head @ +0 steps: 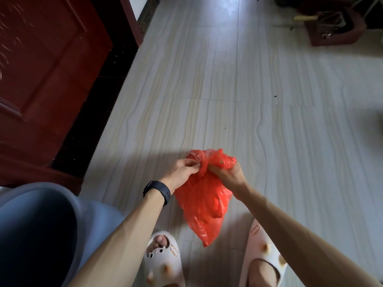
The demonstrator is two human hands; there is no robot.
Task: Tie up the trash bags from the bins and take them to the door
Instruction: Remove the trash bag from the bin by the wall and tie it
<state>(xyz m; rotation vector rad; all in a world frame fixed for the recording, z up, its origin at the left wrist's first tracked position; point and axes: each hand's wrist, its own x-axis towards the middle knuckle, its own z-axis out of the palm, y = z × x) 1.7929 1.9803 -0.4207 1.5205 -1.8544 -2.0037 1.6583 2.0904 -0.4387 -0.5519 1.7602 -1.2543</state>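
Note:
A red plastic trash bag hangs in the air over the tiled floor, just in front of my feet. My left hand, with a ring and a black wristband, pinches the left flap of the bag's mouth. The right flap is gripped by my right hand. Both flaps are gathered and twisted together between the two hands. The bag's body sags below them, bulging with contents I cannot make out.
A grey bin stands at lower left, its inside dark. A dark red wooden door fills the left side. Far right at the back sits a brown bin with a liner. My slippered feet are below the bag.

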